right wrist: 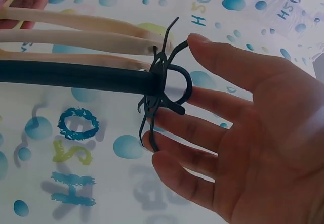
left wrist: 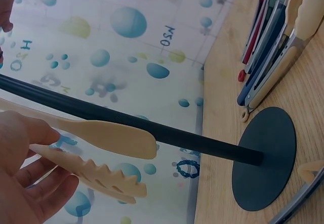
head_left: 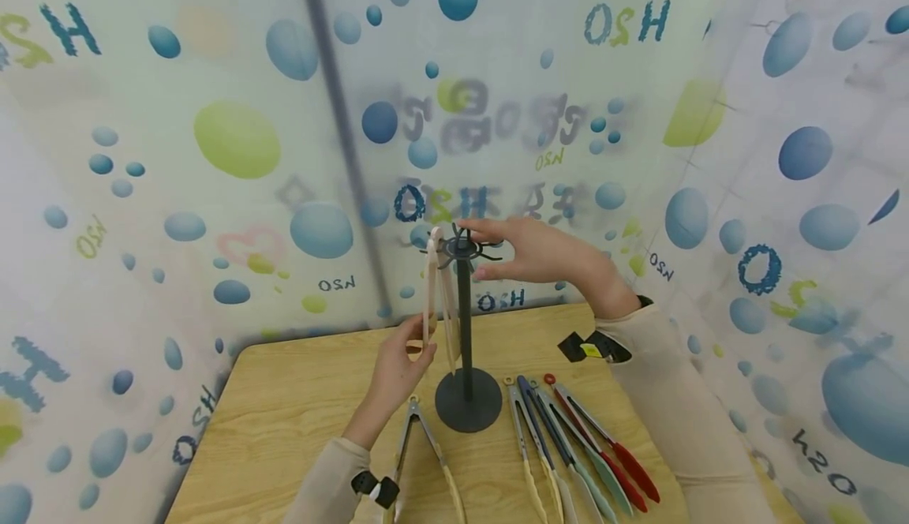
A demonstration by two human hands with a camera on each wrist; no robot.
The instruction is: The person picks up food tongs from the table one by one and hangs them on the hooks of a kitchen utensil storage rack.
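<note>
A dark utensil stand (head_left: 465,319) rises from a round base, with a ring of curved hooks at its top. Beige tongs (left wrist: 119,139) hang beside the pole, their top end at a hook on the left. My left hand (head_left: 399,368) grips them partway down, thumb on one side and fingers on the other. One flat arm and a scalloped end show in the left wrist view. Up at the hook ring (head_left: 463,248), my right hand (head_left: 550,254) curls round it, the thumb (right wrist: 200,42) touching a hook tip and other fingers behind the hooks.
Spread metal tongs (head_left: 406,433) with beige ends lie in front of the base, near my left forearm. Several more tongs, among them red ones (head_left: 628,469), lie side by side right of the stand. A patterned curtain (head_left: 237,137) hangs behind the wooden table (head_left: 298,390).
</note>
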